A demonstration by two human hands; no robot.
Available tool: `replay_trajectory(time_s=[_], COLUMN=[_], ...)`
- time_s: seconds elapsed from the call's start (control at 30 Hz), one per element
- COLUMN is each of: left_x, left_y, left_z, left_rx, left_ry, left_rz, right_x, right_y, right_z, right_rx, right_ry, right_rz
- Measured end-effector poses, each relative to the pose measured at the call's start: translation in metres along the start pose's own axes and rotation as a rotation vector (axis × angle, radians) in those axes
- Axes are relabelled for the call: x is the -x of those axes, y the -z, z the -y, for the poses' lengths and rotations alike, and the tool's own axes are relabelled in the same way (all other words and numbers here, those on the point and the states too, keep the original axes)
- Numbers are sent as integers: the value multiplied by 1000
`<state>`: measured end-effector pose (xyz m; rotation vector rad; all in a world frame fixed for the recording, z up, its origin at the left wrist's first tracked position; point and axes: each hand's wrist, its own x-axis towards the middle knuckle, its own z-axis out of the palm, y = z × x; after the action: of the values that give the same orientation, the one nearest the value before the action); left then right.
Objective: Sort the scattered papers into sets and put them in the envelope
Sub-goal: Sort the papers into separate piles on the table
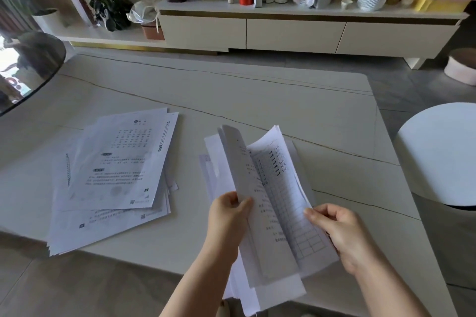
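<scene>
A loose pile of printed papers (pixel 113 177) lies fanned out on the left part of the pale table (pixel 257 100). Above the table's near edge I hold a thick stack of sheets (pixel 278 203) with a grid form on top. My left hand (pixel 229 216) grips the stack's left side, where some sheets are lifted and curl upward. My right hand (pixel 340 231) pinches the stack's right edge, thumb on top. A few more white sheets (pixel 211 165) lie under and behind the held stack. I see no envelope.
A round white stool (pixel 440 152) stands right of the table. A dark round glass tabletop (pixel 28 67) sits at the far left. A low cabinet (pixel 296 31) crowded with jars, bags and baskets runs along the back wall.
</scene>
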<state>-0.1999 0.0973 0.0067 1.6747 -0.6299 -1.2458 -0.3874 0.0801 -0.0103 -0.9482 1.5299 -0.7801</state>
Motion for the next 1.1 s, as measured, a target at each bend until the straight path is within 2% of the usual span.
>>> replay_trajectory(time_s=[0.1, 0.2, 0.4, 0.53, 0.67, 0.77, 0.87, 0.97, 1.1], left_x=[3, 8, 15, 17, 16, 13, 5, -5, -9], left_y=[-1, -5, -8, -9, -11, -10, 0, 11, 19], left_z=[0, 3, -2, 0, 3, 8, 9, 7, 5], left_rx=[-84, -121, -127, -161, -181, -176, -149, -127, -85], left_ry=[5, 35, -39, -100, -102, -112, -101, -96, -52], left_rz=[106, 171, 90, 107, 41, 63, 77, 27, 7], right_x=[5, 10, 15, 15, 16, 16, 7, -5, -17], right_y=[-6, -16, -26, -29, -35, -35, -29, -16, -8], right_z=[8, 10, 10, 9, 10, 10, 6, 3, -15], right_rx=[-9, -17, -74, -80, -196, -326, -379, -312, -72], right_ry=[-6, -17, 90, 67, -54, -147, -145, -115, -62], right_rz=[31, 141, 298, 349, 316, 324, 179, -10, -72])
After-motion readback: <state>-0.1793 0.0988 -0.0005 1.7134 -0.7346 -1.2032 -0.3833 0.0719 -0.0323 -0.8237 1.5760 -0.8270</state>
